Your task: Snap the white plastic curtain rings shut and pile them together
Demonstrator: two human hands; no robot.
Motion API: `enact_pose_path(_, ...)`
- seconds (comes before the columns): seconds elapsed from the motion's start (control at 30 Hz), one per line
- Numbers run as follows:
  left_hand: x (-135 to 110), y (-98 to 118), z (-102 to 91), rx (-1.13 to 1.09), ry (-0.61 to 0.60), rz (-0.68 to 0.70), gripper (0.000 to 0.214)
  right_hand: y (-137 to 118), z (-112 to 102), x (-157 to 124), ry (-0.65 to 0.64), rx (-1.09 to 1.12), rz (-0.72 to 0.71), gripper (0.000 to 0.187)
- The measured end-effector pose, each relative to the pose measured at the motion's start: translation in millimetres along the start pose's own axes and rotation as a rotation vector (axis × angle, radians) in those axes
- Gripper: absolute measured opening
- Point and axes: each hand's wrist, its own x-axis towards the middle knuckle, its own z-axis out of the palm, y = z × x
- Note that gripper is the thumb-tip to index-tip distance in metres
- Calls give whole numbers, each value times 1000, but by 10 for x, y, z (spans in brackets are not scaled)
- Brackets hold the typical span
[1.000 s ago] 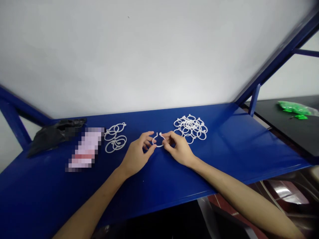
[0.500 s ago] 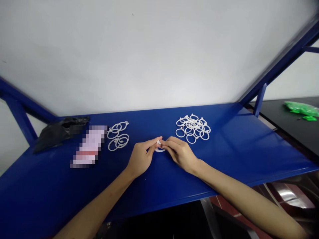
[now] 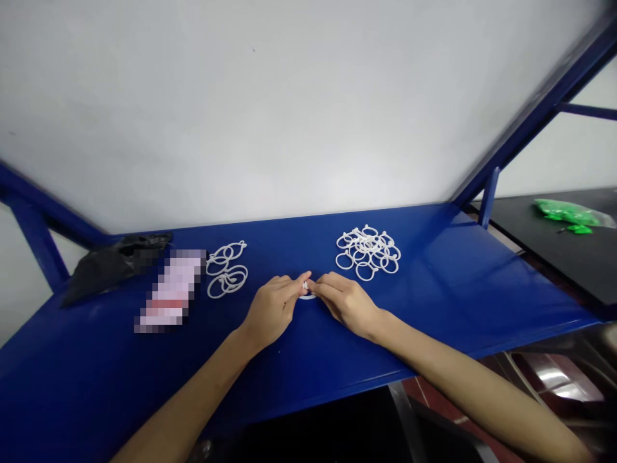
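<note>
**A:** Hands, both of them?

**B:** Left hand (image 3: 270, 312) and right hand (image 3: 349, 302) meet fingertip to fingertip, each pinching one white ring (image 3: 308, 296). The ring sits low between them, just above or on the desk (image 3: 457, 283); I cannot tell whether it touches. Most of it is hidden behind the fingers.

**A:** What is the ring like?

**B:** Thin white plastic, a round hoop that looks springy, with small knobbed ends where the fingertips grip.

**A:** How should the pinch be handled?

**B:** My judgement is to hold close to the two ends, thumb and forefinger on each. Then bring the ends straight toward each other without twisting the hoop. Thin plastic like this could spring out of a loose grip, so keep the pressure firm and even and the wrists low.

**A:** What lies around the hands?

**B:** Beyond the right hand is a loose pile of rings (image 3: 367, 252), overlapping and tangled. Beyond the left hand and further out are a few linked rings (image 3: 226, 270), lying flat in a small chain. Past those is a pink item (image 3: 171, 289), blurred out, then a crumpled black bag (image 3: 110, 260), matte and soft. The desk top is smooth blue painted metal with a slight sheen.
</note>
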Motion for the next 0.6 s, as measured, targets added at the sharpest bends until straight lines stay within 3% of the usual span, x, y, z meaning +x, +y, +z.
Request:
enact_pose_path(0.33,19,33,-48,-17,-10,112,41,-11,40,-33,0,26,-30,31)
enact_pose_path(0.47,53,28,-22,53,-57,54,40,15,38,23,16,23,15,30)
enact_pose_path(0.6,96,-94,-136,304,-11,-90,44,167,-66,132,162,-125,214,26)
